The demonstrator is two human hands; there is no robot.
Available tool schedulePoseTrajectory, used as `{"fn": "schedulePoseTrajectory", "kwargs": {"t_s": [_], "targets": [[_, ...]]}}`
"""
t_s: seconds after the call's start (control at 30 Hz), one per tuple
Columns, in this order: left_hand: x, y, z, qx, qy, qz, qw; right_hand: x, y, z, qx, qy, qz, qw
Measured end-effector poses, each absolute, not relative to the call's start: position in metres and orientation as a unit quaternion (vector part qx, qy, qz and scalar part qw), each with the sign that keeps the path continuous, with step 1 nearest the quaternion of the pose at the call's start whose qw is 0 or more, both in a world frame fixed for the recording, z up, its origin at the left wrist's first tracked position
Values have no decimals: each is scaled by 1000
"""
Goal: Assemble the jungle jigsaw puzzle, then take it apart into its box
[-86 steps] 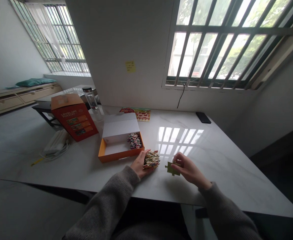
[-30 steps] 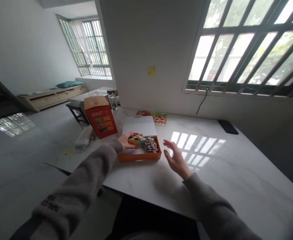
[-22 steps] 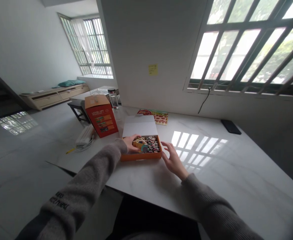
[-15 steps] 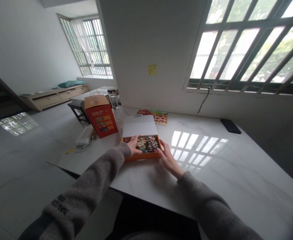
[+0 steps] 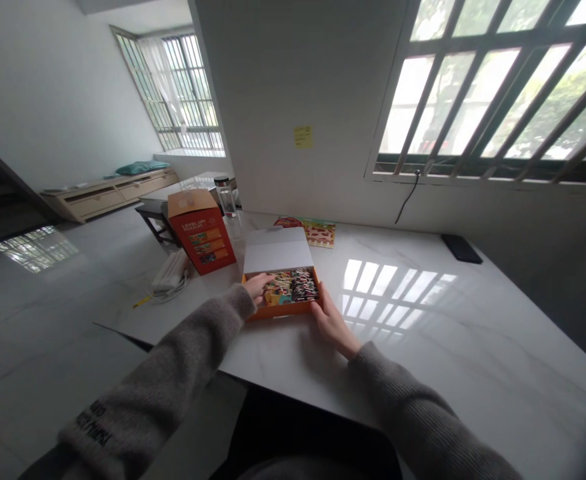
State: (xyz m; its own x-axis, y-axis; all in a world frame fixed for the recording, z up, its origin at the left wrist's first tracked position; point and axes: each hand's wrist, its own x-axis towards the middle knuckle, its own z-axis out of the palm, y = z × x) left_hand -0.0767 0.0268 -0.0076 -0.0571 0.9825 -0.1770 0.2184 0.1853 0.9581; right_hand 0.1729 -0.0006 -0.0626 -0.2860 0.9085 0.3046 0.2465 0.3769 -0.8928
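An orange box tray lies on the white marble table, with its white lid standing open behind it. Inside is a mass of multicoloured jigsaw pieces. My left hand rests with its fingers on the pieces at the tray's left side. My right hand lies against the tray's front right corner, its fingers along the orange wall. Grey sleeves cover both forearms.
A red-orange carton stands left of the tray, with a glass bottle behind it. A white charger lies by the table's left edge. A picture puzzle board lies at the back, and a black phone at the back right.
The stack of pieces and the green piece my hands held earlier are gone from them, and the tray looks fuller. Both hands have moved in to the tray, the right one now at its corner.
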Motion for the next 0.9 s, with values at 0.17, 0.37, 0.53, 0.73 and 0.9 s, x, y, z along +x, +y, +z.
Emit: {"fn": "schedulePoseTrajectory", "kwargs": {"t_s": [0.17, 0.37, 0.53, 0.73, 0.9], "targets": [[-48, 33, 6, 436, 636, 362, 524, 172, -8, -66, -422, -699, 382, 433], [-60, 30, 16, 425, 670, 340, 505, 171, -13, -59, -424, -701, 370, 438], [-68, 30, 14, 447, 682, 317, 485, 173, -8, -46, -409, -742, 300, 437], [-93, 30, 22, 600, 709, 161, 333, 180, -4, -16, -336, -870, 104, 346], [-94, 20, 22, 626, 690, 117, 343, 171, -2, -5, -305, -906, 53, 288]]}}
